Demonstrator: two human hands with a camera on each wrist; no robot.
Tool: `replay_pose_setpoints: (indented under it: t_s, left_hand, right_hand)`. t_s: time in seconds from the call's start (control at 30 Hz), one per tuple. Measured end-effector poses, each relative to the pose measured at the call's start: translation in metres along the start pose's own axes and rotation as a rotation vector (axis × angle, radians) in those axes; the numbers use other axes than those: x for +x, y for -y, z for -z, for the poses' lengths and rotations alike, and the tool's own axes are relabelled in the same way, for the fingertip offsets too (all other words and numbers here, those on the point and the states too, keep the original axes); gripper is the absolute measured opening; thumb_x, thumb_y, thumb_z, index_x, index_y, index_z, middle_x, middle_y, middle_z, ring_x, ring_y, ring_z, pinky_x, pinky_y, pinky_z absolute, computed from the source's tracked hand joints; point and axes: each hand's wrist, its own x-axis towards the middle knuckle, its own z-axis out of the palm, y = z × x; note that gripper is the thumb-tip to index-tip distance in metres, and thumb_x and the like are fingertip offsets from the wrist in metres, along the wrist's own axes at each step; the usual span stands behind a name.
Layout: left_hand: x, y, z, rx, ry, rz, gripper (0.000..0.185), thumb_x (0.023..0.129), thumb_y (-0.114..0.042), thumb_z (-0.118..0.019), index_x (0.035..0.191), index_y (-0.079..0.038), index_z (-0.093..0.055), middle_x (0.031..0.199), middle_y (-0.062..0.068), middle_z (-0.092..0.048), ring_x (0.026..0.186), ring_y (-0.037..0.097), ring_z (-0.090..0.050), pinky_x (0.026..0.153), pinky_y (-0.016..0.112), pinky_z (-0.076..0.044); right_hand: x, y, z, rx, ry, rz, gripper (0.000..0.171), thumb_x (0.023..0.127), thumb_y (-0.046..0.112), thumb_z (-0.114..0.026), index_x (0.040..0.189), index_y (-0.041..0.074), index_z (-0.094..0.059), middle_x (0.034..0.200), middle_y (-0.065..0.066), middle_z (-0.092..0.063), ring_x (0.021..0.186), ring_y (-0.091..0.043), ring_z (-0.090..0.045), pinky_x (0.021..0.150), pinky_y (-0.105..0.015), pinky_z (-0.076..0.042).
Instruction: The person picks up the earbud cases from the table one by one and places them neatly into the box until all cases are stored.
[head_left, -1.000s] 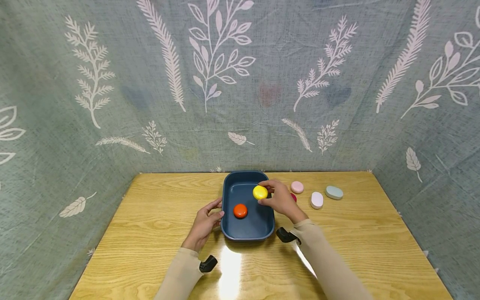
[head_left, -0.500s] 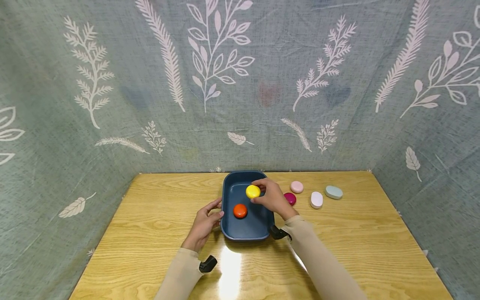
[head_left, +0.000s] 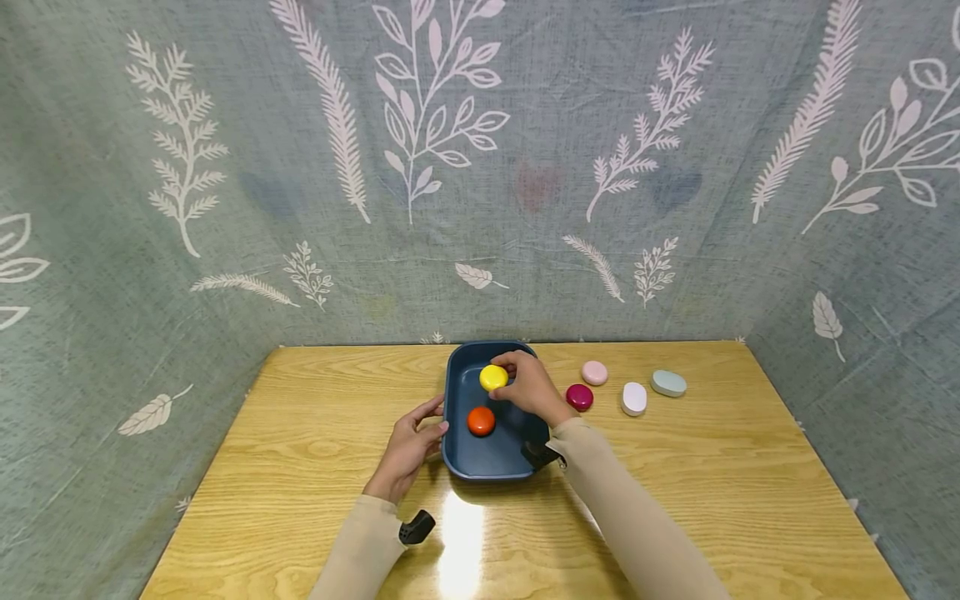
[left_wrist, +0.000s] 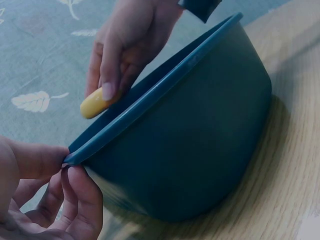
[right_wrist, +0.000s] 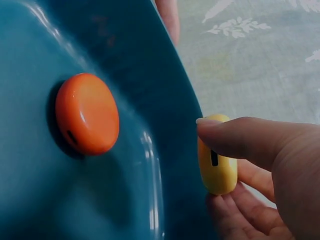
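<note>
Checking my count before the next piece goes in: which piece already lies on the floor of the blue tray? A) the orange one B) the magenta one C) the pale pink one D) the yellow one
A: the orange piece lies on the floor of the blue tray, while the right hand holds the yellow piece above it; the magenta piece and pale pink piece lie on the table.

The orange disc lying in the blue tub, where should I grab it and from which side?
Probably from straight above, pinching the orange disc across its rounded rim. It lies flat on the floor of the blue tub, whose walls block a sideways approach. Come from the near right part: the right hand holds the yellow disc above the far end, and the left hand pinches the tub's left rim.
</note>
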Motion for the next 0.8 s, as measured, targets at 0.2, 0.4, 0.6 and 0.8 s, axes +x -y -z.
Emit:
replay_pose_setpoints:
  t_s: [0.2,0.4,0.6,0.8]
  left_hand:
    - [0.000,0.000,0.000,0.007,-0.001,0.005,0.054,0.103,0.004,-0.060,0.156,-0.004,-0.052,0.138,0.018,-0.045,0.080,0.010,-0.058,0.070,0.022,-0.054]
    - [0.000,0.001,0.001,0.019,-0.001,0.003,0.054,0.103,0.004,-0.060,0.156,-0.004,-0.051,0.138,0.018,-0.045,0.082,0.011,-0.058,0.071,0.022,-0.054]
    - [0.001,0.003,0.001,0.016,-0.005,-0.002,0.055,0.103,0.004,-0.060,0.156,-0.003,-0.051,0.136,0.017,-0.046,0.083,0.012,-0.059,0.071,0.023,-0.055]
    - [0.001,0.002,0.000,0.005,-0.004,0.005,0.054,0.103,0.004,-0.060,0.156,-0.004,-0.052,0.136,0.017,-0.046,0.083,0.012,-0.059,0.071,0.023,-0.055]
  right_hand:
    - [0.007,0.001,-0.005,-0.011,0.014,-0.001,0.053,0.079,0.001,-0.091,0.128,-0.004,-0.071,0.122,-0.017,-0.068,0.105,-0.031,-0.066,0.098,-0.044,-0.056]
    - [0.012,0.002,-0.012,-0.016,0.026,-0.026,0.053,0.080,0.000,-0.091,0.128,-0.004,-0.071,0.120,-0.018,-0.068,0.103,-0.030,-0.066,0.096,-0.043,-0.057]
    - [0.016,0.002,-0.018,-0.021,0.039,-0.058,0.052,0.079,-0.001,-0.091,0.128,-0.004,-0.071,0.122,-0.018,-0.069,0.106,-0.031,-0.066,0.099,-0.045,-0.056]
    - [0.019,0.001,-0.022,-0.062,0.058,-0.099,0.050,0.078,0.000,-0.092,0.125,-0.002,-0.073,0.121,-0.017,-0.071,0.107,-0.030,-0.065,0.100,-0.044,-0.055]
